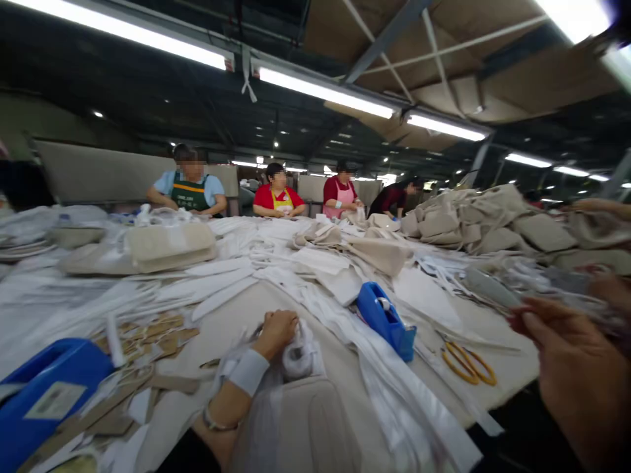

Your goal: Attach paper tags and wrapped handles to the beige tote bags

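My left hand (280,332), with a white band and a bracelet at the wrist, closes on white wrapping (309,351) at the top of a beige bag (318,424). The bag lies in thin translucent wrapping at the bottom centre. At the right edge, my right hand (572,358) is raised and blurred, its thumb and fingers pinched together; what they hold is too smeared to make out. Yellow-handled scissors (468,364) lie left of it. A blue tape dispenser (387,320) rests on the table between my hands.
Another blue dispenser (54,387) and brown scraps (158,335) are at left. White strips (394,387) cross the table. Beige pieces (473,220) are heaped at back right. Several people work across the table; part of another hand (608,289) appears at far right.
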Tool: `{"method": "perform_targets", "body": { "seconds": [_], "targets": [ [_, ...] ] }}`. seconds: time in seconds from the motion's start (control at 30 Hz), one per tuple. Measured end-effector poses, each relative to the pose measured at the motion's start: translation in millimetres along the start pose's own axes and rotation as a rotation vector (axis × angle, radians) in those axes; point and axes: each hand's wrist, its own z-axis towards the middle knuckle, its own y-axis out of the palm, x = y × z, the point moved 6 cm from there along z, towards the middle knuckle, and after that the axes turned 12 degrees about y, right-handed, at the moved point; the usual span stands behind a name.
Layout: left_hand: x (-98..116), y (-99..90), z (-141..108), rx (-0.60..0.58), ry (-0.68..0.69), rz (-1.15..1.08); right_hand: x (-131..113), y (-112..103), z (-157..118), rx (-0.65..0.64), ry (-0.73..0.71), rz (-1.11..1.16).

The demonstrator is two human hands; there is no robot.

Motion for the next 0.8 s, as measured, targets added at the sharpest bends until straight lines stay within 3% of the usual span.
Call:
{"method": "perform_targets", "body": {
  "seconds": [0.07, 0.2, 0.3, 0.43, 0.8],
  "targets": [
    [-1.6, 2.3, 0.8, 0.015, -0.011, -0.006, 8.0, 57.8, -18.9, -0.06, 0.043, 0.026],
    [0.3, 2.6, -1.3, 0.052, -0.013, -0.005, 19.6, 192.9, -62.5, -0.401, 0.093, 0.025],
    [0.8, 1.0, -2.5, 0.094, -0.01, -0.002, 29.0, 250.4, -75.8, -0.459, 0.138, 0.057],
    [-3.3, 0.1, -1.2, 0.148, -0.022, -0.029, 39.0, 278.4, -81.2, -0.443, 0.186, 0.072],
    [-4.5, 4.5, 0.5, 0.197, 0.037, -0.133, 67.4, 293.3, -86.6, -0.298, 0.028, 0.004]
  ]
}}
